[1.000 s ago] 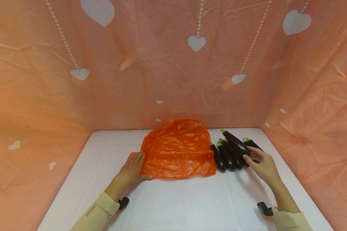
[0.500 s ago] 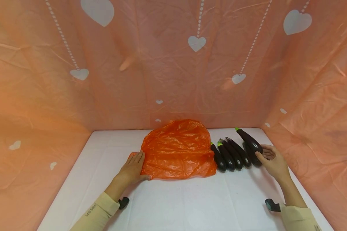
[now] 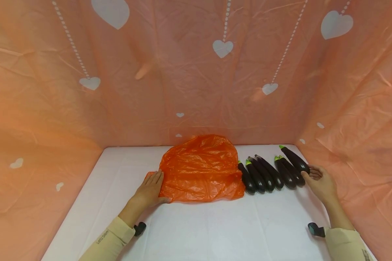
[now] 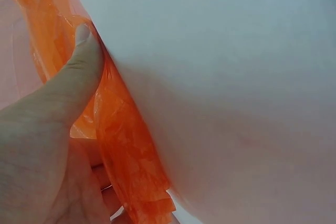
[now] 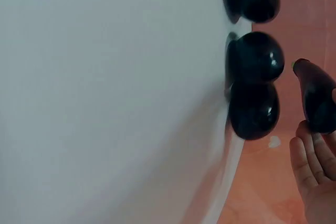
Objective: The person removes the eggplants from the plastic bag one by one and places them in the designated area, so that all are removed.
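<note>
My left hand (image 3: 148,188) lies flat on the left edge of a crumpled orange plastic bag (image 3: 202,177). In the left wrist view, its thumb (image 4: 86,61) rests on the thin film, and the bag's edge (image 4: 126,129) runs past the fingers. My right hand (image 3: 323,185) holds a dark purple eggplant (image 3: 294,158) by its thick end, thumb on the near side, green stem tip pointing away to the left. That held eggplant (image 5: 317,100) is above the table in the right wrist view. Several more eggplants (image 3: 261,177) lie side by side between the bag and my right hand.
A white-covered table (image 3: 209,232) carries everything. Orange sheeting with pale hearts (image 3: 196,90) walls it at the back and both sides. The nearest lying eggplant (image 3: 292,172) sits just left of the held one. A dark wrist-worn device (image 3: 315,230) juts from the right sleeve.
My right hand has carried the eggplant rightward, from over the middle of the row to beyond its right end, uncovering the eggplants below. The left hand and bag stay still.
</note>
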The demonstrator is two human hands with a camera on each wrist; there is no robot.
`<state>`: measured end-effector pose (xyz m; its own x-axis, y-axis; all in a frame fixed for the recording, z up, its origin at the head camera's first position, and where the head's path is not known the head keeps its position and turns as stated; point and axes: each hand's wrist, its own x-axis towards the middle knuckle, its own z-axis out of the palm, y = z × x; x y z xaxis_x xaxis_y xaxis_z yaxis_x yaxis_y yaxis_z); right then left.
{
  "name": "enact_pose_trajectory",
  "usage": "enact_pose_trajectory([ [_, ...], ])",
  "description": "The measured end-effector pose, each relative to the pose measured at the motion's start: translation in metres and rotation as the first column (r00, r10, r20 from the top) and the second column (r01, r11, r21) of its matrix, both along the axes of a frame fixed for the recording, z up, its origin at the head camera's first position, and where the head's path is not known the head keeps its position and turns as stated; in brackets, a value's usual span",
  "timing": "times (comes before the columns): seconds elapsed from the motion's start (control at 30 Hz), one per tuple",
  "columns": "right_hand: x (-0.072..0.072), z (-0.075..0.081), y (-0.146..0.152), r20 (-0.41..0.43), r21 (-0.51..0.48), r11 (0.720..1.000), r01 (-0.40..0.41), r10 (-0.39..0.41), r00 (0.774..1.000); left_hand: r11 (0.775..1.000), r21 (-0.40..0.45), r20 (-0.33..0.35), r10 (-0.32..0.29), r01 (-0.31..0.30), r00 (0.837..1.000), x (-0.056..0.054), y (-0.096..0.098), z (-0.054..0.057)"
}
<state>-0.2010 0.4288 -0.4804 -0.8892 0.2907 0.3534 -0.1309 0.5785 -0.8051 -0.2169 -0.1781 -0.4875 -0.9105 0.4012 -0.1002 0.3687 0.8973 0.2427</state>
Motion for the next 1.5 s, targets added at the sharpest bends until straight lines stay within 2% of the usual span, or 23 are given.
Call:
enact_pose_trajectory([
  [0.5, 0.001, -0.012, 0.027, 0.075, -0.014, 1.0, -0.015, 0.016, 0.997, 1.0, 0.007, 0.008, -0.002, 0.001, 1.0, 0.003, 0.0, 0.003],
  [0.7, 0.0, -0.016, 0.034, 0.178, 0.01, 1.0, 0.017, -0.018, 0.984, 1.0, 0.013, 0.012, -0.001, 0.001, 1.0, 0.001, 0.001, 0.004],
  [0.9, 0.0, -0.014, 0.035, 0.274, 0.034, 0.999, 0.008, -0.017, 0.962, 1.0, 0.008, 0.018, 0.006, -0.006, 1.0, 0.001, 0.001, 0.003],
  [1.1, 0.001, -0.015, 0.032, 0.276, 0.029, 0.999, -0.016, 0.007, 0.961, 1.0, 0.004, 0.022, 0.011, -0.011, 1.0, 0.002, 0.002, 0.003],
  [1.37, -0.002, -0.015, 0.034, 0.327, 0.078, 0.997, -0.008, -0.018, 0.945, 1.0, 0.013, 0.027, 0.007, -0.008, 1.0, 0.003, 0.003, 0.008],
  [1.5, -0.002, -0.016, 0.036, 0.324, 0.124, 0.992, -0.021, -0.02, 0.946, 1.0, 0.011, 0.027, 0.007, -0.007, 1.0, 0.002, 0.003, 0.008],
])
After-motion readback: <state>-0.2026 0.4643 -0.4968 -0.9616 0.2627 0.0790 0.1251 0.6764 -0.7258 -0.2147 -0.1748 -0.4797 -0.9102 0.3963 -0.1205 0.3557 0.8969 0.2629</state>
